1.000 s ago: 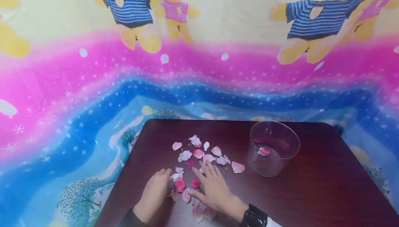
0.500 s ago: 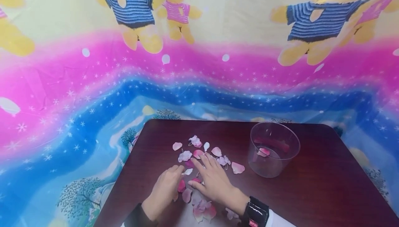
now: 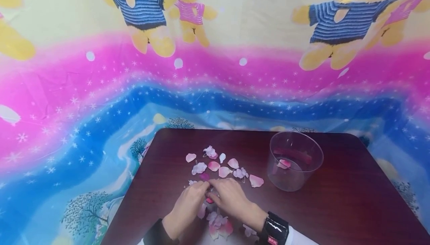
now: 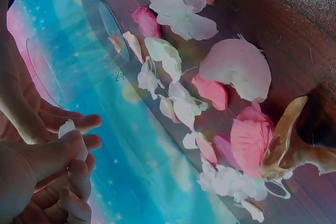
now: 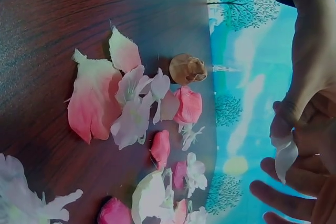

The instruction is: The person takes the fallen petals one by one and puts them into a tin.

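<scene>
Pale, thin and limp, the petal is pinched at its edge between left hand and right hand near the table's front edge.

Petals scattered on table left of cup (one petal inside).

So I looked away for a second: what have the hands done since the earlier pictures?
Both hands drew together over the near petals: the left hand and right hand now meet fingertip to fingertip, pinching one pale petal between them. Earlier they lay apart, flat on the table. The clear cup and far petals stayed put.
</scene>
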`<state>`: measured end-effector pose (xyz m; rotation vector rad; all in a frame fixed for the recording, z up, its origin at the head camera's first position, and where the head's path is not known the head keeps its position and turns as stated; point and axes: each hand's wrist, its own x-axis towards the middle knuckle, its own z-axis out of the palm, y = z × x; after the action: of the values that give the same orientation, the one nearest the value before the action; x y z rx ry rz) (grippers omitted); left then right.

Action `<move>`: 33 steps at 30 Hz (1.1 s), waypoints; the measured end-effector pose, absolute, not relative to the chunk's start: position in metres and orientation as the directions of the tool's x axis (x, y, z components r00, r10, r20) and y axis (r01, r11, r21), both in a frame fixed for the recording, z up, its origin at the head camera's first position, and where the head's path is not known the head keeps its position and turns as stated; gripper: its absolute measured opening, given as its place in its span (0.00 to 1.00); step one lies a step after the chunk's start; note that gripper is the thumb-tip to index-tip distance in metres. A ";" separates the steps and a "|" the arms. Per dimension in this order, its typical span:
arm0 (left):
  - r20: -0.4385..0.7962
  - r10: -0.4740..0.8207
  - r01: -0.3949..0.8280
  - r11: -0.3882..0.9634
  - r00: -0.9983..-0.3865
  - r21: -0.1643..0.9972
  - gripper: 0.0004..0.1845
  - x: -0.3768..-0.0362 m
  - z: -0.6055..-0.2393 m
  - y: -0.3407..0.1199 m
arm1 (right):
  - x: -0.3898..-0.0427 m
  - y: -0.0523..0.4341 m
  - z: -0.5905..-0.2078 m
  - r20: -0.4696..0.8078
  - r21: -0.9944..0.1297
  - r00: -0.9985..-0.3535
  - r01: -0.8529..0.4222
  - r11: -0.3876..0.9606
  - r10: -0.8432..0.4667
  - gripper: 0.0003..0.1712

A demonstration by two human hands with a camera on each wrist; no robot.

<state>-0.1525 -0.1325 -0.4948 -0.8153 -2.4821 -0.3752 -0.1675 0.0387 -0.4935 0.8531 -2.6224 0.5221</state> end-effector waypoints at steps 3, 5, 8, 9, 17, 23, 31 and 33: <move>0.529 0.482 0.628 0.767 -0.699 0.132 0.13 -0.152 -0.495 -0.132 | -0.169 0.038 -0.493 0.424 -0.270 -0.767 -0.615 0.741 -0.482 0.06; 0.529 0.484 0.635 0.759 -0.698 0.143 0.13 -0.151 -0.496 -0.131 | -0.169 0.038 -0.493 0.415 -0.305 -0.774 -0.613 0.729 -0.477 0.03; 0.530 0.467 0.623 0.766 -0.708 0.157 0.14 -0.150 -0.497 -0.131 | -0.169 0.038 -0.492 0.387 -0.395 -0.797 -0.598 0.697 -0.464 0.03; 0.530 0.458 0.618 0.768 -0.714 0.169 0.14 -0.150 -0.497 -0.131 | -0.169 0.038 -0.492 0.380 -0.421 -0.803 -0.592 0.687 -0.459 0.03; 0.508 0.397 0.577 0.774 -0.764 0.263 0.11 -0.145 -0.496 -0.130 | -0.169 0.038 -0.489 0.344 -0.539 -0.830 -0.557 0.631 -0.439 0.03; 0.518 0.394 0.563 0.797 -0.759 0.218 0.11 -0.144 -0.496 -0.131 | -0.168 0.039 -0.492 0.357 -0.523 -0.821 -0.570 0.633 -0.445 0.04; 0.458 0.428 0.491 0.871 -0.779 0.021 0.22 -0.145 -0.502 -0.138 | -0.170 0.042 -0.502 0.429 -0.393 -0.792 -0.597 0.700 -0.435 0.08; 0.402 0.415 0.461 0.887 -0.816 0.018 0.29 -0.145 -0.505 -0.140 | -0.171 0.043 -0.504 0.433 -0.375 -0.789 -0.598 0.709 -0.436 0.08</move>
<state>-0.1446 -0.1404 -0.5045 -0.6443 -2.6626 -0.1609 -0.1713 0.0425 -0.5044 0.8120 -2.6045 0.7293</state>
